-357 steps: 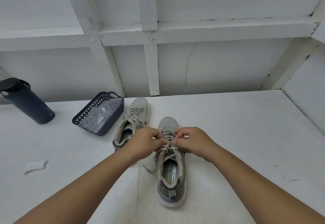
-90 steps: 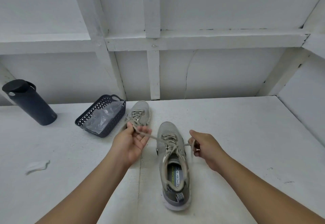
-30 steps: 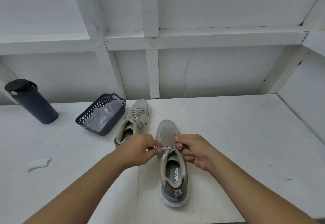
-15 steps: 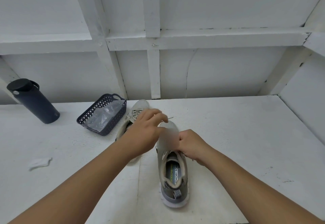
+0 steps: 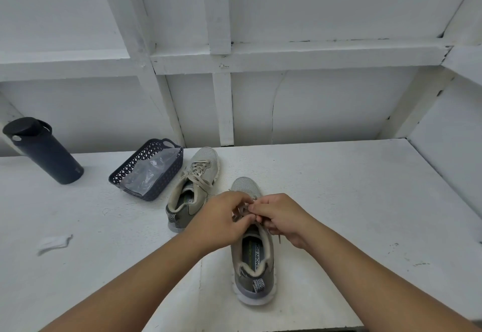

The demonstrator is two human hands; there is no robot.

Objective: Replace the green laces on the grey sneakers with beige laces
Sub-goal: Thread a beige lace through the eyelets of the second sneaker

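Two grey sneakers stand on the white table. The near sneaker (image 5: 254, 258) points away from me, and its beige lace (image 5: 243, 211) is bunched over the tongue between my hands. My left hand (image 5: 221, 218) and my right hand (image 5: 280, 215) meet above the lacing, fingers curled, both pinching the lace. A loose lace end hangs by the right wrist. The far sneaker (image 5: 194, 188) lies to the left, laced in beige with its ends loose. The lacing under my fingers is hidden.
A dark plastic basket (image 5: 135, 172) holding a clear plastic bag sits left of the far sneaker. A dark bottle (image 5: 43, 150) stands at the far left. A small white scrap (image 5: 53, 241) lies near the left. White wall framing rises behind the table.
My left hand, raised above the toe half a second ago with a lace end, has come down to meet my right hand over the near sneaker's lacing.
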